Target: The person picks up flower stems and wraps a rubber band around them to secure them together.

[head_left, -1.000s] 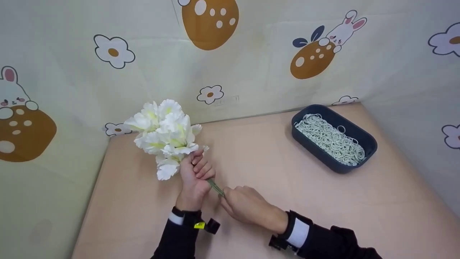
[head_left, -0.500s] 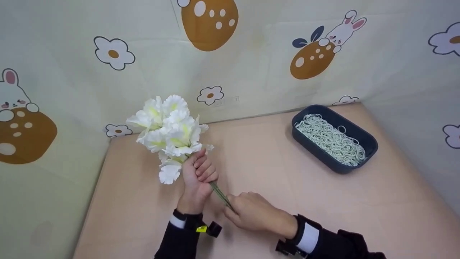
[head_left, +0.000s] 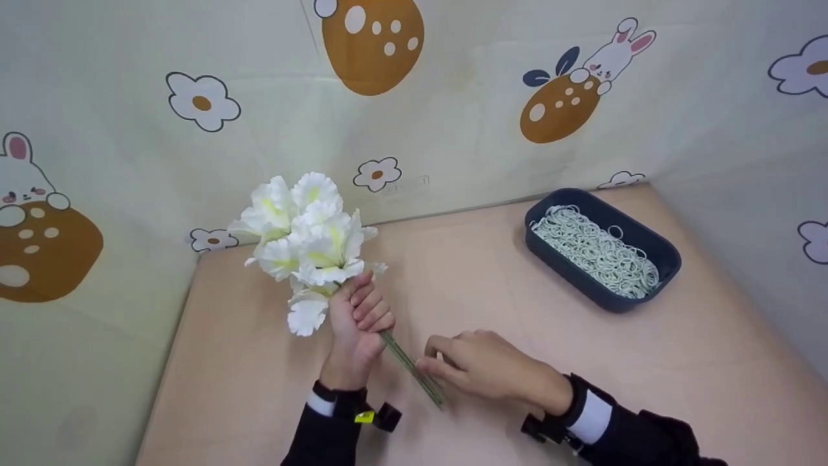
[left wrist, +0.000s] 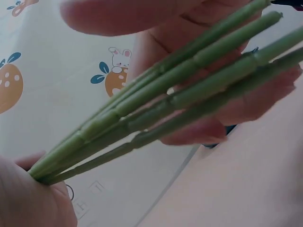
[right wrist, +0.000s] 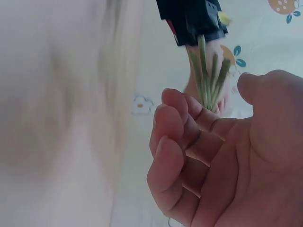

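Observation:
A bunch of white flowers point(head_left: 317, 239) with yellow-green centres leans up and left in the head view. My left hand point(head_left: 359, 320) grips its green stems point(head_left: 414, 369) just below the blooms. Several stem ends point(left wrist: 189, 71) fan slightly apart in the left wrist view, below the fist. Close to these lower ends is my right hand point(head_left: 495, 364), its fingers loosely bent and its thumb spread away from them. In the right wrist view this hand point(right wrist: 227, 142) holds nothing, and the stems are beyond its fingertips.
A dark blue rectangular tub point(head_left: 598, 304) of pale green rubber bands point(head_left: 592, 249) stands at the table's back right. Behind the tan table point(head_left: 479, 272) rises a pale wall covering point(head_left: 446, 116) printed with rabbits and flowers.
My right hand has slid down along the stems and let them go, moving right and toward me. The lower stem ends now show. My left hand keeps its grip, shifted slightly.

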The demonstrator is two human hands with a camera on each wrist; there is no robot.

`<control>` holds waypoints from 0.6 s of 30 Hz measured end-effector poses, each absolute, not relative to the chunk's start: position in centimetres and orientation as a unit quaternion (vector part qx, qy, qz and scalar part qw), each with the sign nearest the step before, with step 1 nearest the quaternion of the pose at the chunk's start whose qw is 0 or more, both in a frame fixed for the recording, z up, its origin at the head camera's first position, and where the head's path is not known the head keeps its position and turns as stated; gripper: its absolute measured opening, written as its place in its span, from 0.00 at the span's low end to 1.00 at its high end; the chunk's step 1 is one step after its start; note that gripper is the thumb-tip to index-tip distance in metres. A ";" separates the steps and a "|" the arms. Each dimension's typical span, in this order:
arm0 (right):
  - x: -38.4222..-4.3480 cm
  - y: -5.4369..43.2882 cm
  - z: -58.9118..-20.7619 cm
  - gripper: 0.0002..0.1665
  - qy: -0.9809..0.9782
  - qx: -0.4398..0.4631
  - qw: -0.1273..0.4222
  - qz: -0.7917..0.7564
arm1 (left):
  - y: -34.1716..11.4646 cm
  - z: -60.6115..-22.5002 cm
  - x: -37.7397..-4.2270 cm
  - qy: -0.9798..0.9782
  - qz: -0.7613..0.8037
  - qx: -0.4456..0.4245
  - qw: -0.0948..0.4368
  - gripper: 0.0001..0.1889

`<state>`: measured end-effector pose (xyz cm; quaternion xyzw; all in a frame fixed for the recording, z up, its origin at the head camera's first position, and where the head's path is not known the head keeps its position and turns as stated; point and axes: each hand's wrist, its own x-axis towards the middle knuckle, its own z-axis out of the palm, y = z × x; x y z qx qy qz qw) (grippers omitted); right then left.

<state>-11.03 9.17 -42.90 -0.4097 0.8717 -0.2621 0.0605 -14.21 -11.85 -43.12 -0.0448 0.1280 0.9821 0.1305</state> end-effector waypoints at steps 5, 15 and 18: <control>-13.3 12.5 -41.8 0.19 0.895 -0.357 0.012 -0.266 | -12.0 -42.9 -14.2 0.122 0.983 -0.043 0.127 0.21; -20.4 21.8 -42.2 0.17 0.930 -0.203 -0.079 -0.297 | -12.4 -42.7 -14.3 0.105 0.986 -0.042 0.125 0.21; -22.6 24.4 -42.8 0.19 0.945 -0.170 -0.109 -0.256 | -12.4 -42.7 -14.3 0.099 0.986 -0.036 0.126 0.21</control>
